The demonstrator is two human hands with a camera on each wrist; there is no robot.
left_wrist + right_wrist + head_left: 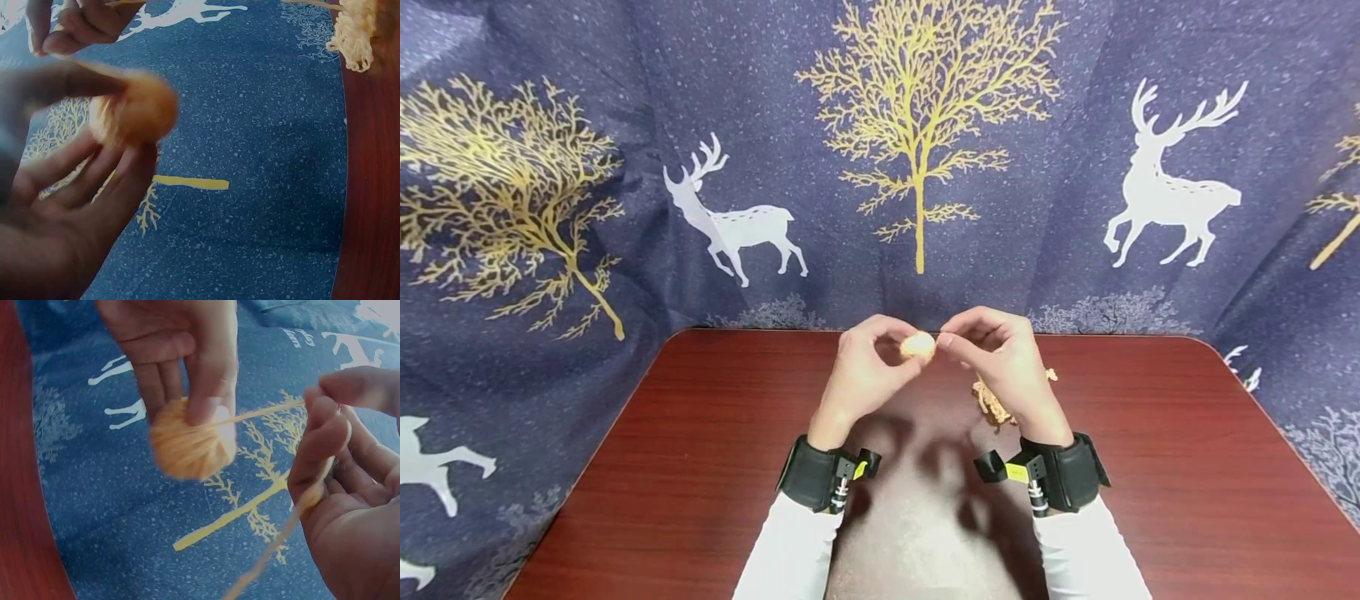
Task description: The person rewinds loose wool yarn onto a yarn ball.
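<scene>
A small ball of pale orange yarn [190,447] is pinched between the thumb and fingers of my left hand [868,367], raised over the far part of the table. A strand of yarn [265,413] runs taut from the ball to my right hand [1000,358], which pinches it between thumb and forefinger. From beneath the right hand the strand trails on downward in the right wrist view. Partly hidden behind that hand, a loose heap of the same yarn [990,403] lies on the table.
The reddish-brown table [700,467] ends at a far edge just beyond the hands. Behind it hangs a dark blue cloth [865,275] printed with white deer and golden trees. Black cuffs with small cameras circle both wrists.
</scene>
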